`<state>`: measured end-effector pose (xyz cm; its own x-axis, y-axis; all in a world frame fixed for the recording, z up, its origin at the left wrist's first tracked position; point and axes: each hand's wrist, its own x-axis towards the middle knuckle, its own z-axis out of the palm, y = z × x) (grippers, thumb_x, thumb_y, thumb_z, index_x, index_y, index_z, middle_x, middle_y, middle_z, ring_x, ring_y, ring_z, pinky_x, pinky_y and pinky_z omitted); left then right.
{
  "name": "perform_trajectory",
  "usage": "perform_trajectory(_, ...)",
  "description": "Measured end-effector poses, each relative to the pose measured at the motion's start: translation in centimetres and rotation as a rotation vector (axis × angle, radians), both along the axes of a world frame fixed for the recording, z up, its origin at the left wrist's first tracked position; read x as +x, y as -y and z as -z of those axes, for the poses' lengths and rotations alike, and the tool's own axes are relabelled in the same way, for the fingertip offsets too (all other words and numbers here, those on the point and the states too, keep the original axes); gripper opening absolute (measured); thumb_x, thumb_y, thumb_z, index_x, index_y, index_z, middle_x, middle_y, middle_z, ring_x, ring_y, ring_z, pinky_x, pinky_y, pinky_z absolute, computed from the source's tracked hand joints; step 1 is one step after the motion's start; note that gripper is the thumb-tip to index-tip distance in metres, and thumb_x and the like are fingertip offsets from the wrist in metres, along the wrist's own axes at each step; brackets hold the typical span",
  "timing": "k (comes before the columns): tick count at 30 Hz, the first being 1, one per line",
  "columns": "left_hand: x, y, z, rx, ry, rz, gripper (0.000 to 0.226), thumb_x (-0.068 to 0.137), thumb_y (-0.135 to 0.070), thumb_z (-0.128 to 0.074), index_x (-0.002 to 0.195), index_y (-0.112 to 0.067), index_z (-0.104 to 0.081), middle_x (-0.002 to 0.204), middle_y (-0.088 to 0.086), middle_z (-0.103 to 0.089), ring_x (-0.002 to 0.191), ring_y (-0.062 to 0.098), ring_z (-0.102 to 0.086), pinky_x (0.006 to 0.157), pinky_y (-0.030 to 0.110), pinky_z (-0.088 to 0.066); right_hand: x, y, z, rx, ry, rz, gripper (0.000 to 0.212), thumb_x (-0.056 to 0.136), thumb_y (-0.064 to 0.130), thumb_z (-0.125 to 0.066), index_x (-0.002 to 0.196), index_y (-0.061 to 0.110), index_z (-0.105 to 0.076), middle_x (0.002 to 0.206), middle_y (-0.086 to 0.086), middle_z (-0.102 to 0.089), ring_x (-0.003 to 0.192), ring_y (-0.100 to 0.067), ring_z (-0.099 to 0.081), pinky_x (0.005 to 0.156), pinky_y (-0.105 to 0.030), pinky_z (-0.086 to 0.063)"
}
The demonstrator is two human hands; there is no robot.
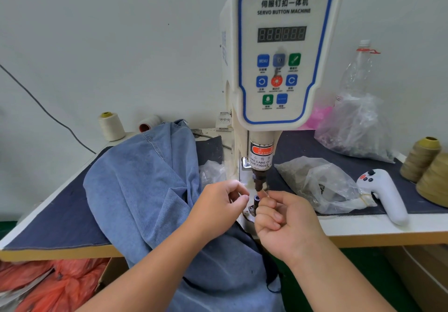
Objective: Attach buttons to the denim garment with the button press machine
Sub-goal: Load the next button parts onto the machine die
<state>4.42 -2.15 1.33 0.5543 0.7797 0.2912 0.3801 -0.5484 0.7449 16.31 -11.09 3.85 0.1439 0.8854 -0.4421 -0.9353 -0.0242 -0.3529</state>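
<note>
- My right hand [281, 217] covers the base of the lower die [256, 201]; I cannot tell what its fingertips pinch.
- My left hand [219, 206] curls its fingers; whether they hold anything, I cannot tell.
- The denim garment [150, 190] runs off the bottom edge.
- The plastic bags [322, 183] blur their contents.
- The button press machine [282, 52] is cut off at the top.

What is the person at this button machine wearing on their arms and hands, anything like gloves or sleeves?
Nothing shows on them. The left hand and the right hand are bare: no gloves, rings, or finger guards. Both forearms are uncovered up to the picture's edge, with no sleeve, watch or wristband in view.
</note>
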Motion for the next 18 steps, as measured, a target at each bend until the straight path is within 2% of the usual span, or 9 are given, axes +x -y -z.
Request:
perform_trajectory(5, -0.5, -0.3, 0.1, -0.006, -0.011, -0.012, 0.016, 0.091, -0.023, -0.064, 0.078, -0.033, -0.067, 0.067, -0.009, -0.064, 0.058, 0.001, -0.051, 0.066, 0.028, -0.049, -0.6, 0.4, 0.2, 0.066, -0.044, 0.031, 0.01, 0.072, 0.005, -0.053, 0.082, 0.002, -0.055, 0.052, 0.001, -0.035, 0.03, -0.008, -0.025, 0.026, -0.017, -0.019)
perform_trajectory(9, -0.5, -0.1, 0.3, -0.012, -0.011, 0.019, 0.02, 0.091, -0.022, -0.064, 0.077, -0.036, -0.065, 0.063, -0.013, -0.062, 0.057, -0.001, -0.051, 0.063, 0.023, -0.048, -0.9, 0.5, 0.3, 0.098, -0.084, 0.057, 0.011, 0.074, 0.008, -0.052, 0.083, 0.003, -0.056, 0.053, 0.001, -0.036, 0.032, -0.009, -0.024, 0.027, -0.019, -0.019)
perform_trajectory(14, -0.7, 0.0, 0.2, 0.0, -0.053, 0.051, 0.023, 0.09, -0.022, -0.064, 0.074, -0.039, -0.063, 0.068, -0.007, -0.065, 0.058, 0.0, -0.051, 0.065, 0.027, -0.049, -0.8, 1.1, 0.9, 0.157, -0.137, 0.057, 0.024, 0.082, 0.012, -0.048, 0.099, 0.0, -0.059, 0.055, 0.001, -0.036, 0.033, -0.009, -0.026, 0.028, -0.02, -0.021)
perform_trajectory(18, -1.6, 0.1, -0.4, -0.022, -0.132, 0.177, 0.016, 0.088, -0.025, -0.065, 0.076, -0.036, -0.066, 0.07, -0.011, -0.065, 0.064, 0.002, -0.056, 0.069, 0.028, -0.05, -0.2, 2.1, 1.5, 0.227, -0.149, 0.016, 0.035, 0.083, 0.013, -0.045, 0.109, -0.004, -0.061, 0.056, 0.001, -0.036, 0.032, -0.009, -0.028, 0.029, -0.019, -0.022)
